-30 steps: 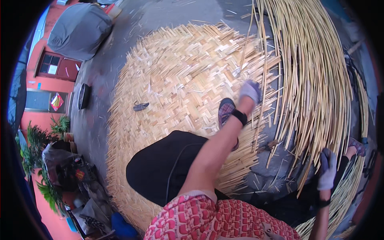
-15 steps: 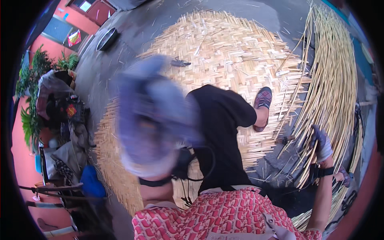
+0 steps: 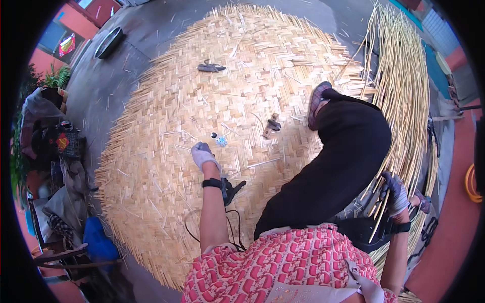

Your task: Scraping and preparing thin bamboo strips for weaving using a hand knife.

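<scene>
My left hand, in a pale glove, is held over the woven mat, with its fingers curled closed. What it holds, if anything, is hidden. Just beyond it lie a small blue-and-clear item and a small dark round piece. At the lower right, my right hand, in a grey-and-white glove, has its fingers bent around a few reed stalks at the near end of a long bundle of reeds.
A wooden tool with a dark band and a dark grey object rest on the mat. My black-trousered leg crosses it. A round basin, a blue object and piled sacks stand to the left.
My left hand, blurred and raised close to the camera before, has come down over the mat. My bent leg appears further right. My right hand stays by the reeds.
</scene>
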The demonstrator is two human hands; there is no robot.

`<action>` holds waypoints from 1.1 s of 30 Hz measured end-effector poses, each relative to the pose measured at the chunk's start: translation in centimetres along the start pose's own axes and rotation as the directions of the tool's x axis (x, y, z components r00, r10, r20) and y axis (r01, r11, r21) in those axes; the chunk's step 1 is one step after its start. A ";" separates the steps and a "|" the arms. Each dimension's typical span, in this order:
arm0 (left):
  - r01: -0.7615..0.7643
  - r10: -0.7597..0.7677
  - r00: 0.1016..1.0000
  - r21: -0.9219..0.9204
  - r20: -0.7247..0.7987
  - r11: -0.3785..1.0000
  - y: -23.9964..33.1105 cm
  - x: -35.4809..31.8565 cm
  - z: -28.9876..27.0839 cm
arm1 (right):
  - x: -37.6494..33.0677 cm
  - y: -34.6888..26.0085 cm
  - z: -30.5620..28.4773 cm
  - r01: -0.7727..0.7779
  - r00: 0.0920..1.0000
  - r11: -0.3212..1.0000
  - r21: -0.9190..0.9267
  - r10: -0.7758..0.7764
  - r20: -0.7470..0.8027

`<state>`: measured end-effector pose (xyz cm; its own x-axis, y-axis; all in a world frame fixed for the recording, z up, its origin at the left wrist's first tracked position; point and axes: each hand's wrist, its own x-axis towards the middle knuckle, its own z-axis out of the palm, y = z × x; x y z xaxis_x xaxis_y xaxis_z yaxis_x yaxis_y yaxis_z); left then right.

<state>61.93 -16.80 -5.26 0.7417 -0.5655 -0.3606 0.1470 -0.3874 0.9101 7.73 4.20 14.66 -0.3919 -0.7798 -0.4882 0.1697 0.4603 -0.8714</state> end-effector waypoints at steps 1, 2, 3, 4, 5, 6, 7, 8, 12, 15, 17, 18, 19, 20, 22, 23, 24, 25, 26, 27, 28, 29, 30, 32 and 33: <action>0.001 -0.003 0.998 0.028 0.063 1.000 -2.0 0.1 0.1 | -0.2 0.2 -0.1 -0.050 0.998 0.999 0.001 0.050 -0.038; 0.028 -0.031 0.999 0.078 0.045 0.997 -3.6 -0.1 0.2 | -0.4 0.4 -0.2 -0.092 0.993 0.996 0.004 0.092 -0.074; 0.013 -0.019 0.991 0.047 0.131 0.999 -4.6 -0.5 0.8 | -0.2 0.9 -0.3 -0.083 0.993 0.996 0.031 0.085 -0.077; 0.129 -0.124 0.957 0.000 0.262 0.992 -5.2 -1.0 1.9 | -0.2 1.3 -0.5 -0.112 0.987 0.991 0.074 0.120 -0.108; 0.183 -0.141 0.908 -0.071 0.396 0.980 -5.4 -1.8 3.1 | 0.2 1.8 -0.5 -0.146 0.981 0.978 0.147 0.162 -0.104; -0.138 0.061 0.898 0.146 0.435 0.980 -5.2 -2.7 5.2 | 0.4 2.1 -0.6 -0.207 0.953 0.951 0.232 0.249 -0.170; -0.376 0.237 0.849 0.226 0.471 0.898 -4.8 -3.8 7.0 | 0.9 2.4 -0.5 -0.183 0.963 0.946 0.266 0.227 -0.145; -0.407 0.205 0.819 0.291 0.536 0.866 -4.1 -4.9 9.6 | 1.2 2.5 -0.5 -0.156 0.951 0.950 0.271 0.219 -0.220; -0.502 0.233 0.808 0.425 0.541 0.753 -1.8 -9.0 18.6 | 1.7 1.9 0.0 -0.024 0.989 0.954 0.299 0.066 -0.130; -0.534 0.116 0.826 0.698 0.552 0.478 -1.5 -9.6 23.3 | 1.0 1.3 0.1 -0.111 0.968 0.965 0.238 0.159 -0.194; -0.562 0.088 0.825 0.795 0.558 0.230 -2.0 -9.2 24.9 | 0.4 1.5 -0.3 -0.133 0.968 0.954 0.269 0.183 -0.170; -0.542 0.056 0.838 0.817 0.543 0.196 -2.4 -8.9 25.2 | 0.2 1.8 -0.6 -0.151 0.966 0.947 0.284 0.202 -0.159; -0.592 0.066 0.805 0.787 0.590 0.175 -2.5 -8.5 25.2 | 0.0 2.2 -1.0 -0.151 0.962 0.943 0.296 0.209 -0.177; -0.648 0.008 0.754 0.743 0.656 0.170 -2.7 -8.3 24.8 | -0.1 2.6 -1.4 -0.149 0.964 0.942 0.300 0.207 -0.170; -0.180 -0.322 0.611 0.523 0.723 0.833 -1.9 -8.3 23.5 | 0.1 3.6 -2.1 -0.145 0.964 0.934 0.328 0.208 -0.167; 0.087 -0.353 0.500 0.360 0.791 0.929 -1.0 -8.5 22.7 | 0.2 4.0 -2.4 -0.165 0.965 0.935 0.314 0.219 -0.145; 0.364 -0.398 0.444 0.244 0.803 0.899 0.3 -9.1 21.6 | 0.5 4.3 -2.6 -0.203 0.951 0.933 0.299 0.260 -0.166; 0.324 -0.334 0.404 0.208 0.852 0.923 2.0 -10.0 20.6 | 0.8 4.6 -2.7 -0.208 0.943 0.936 0.285 0.269 -0.195; 0.267 -0.244 0.374 0.148 0.895 0.952 4.0 -11.0 19.4 | 1.0 4.6 -2.7 -0.215 0.934 0.932 0.293 0.283 -0.216; 0.220 -0.123 0.291 0.058 0.949 0.974 6.3 -12.3 18.4 | 1.2 4.6 -2.6 -0.187 0.956 0.942 0.280 0.240 -0.167; 0.192 -0.143 0.338 0.080 0.930 0.978 8.9 -13.8 17.2 | 1.4 4.5 -2.5 -0.244 0.936 0.932 0.268 0.298 -0.185; 0.152 -0.040 0.243 0.002 0.969 0.988 11.4 -15.4 16.2 | 1.5 4.2 -2.2 -0.151 0.974 0.962 0.227 0.184 -0.131; 0.133 0.083 0.125 -0.099 0.989 0.986 14.0 -17.2 15.2 | 1.5 3.9 -2.1 -0.127 0.984 0.960 0.249 0.153 -0.088; -0.060 0.222 0.080 -0.217 0.972 0.974 18.8 -21.2 13.7 | 1.5 3.1 -1.8 -0.127 0.987 0.968 0.216 0.145 -0.068; -0.136 0.325 0.020 -0.320 0.945 0.938 20.9 -23.4 12.8 | 1.5 2.6 -1.9 -0.143 0.986 0.971 0.190 0.156 -0.053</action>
<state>39.29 -20.99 19.60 -0.5561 -0.8255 0.0960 0.2463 -0.0534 0.9677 5.86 4.98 11.74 -0.4079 -0.6748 -0.6150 0.3926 0.4785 -0.7854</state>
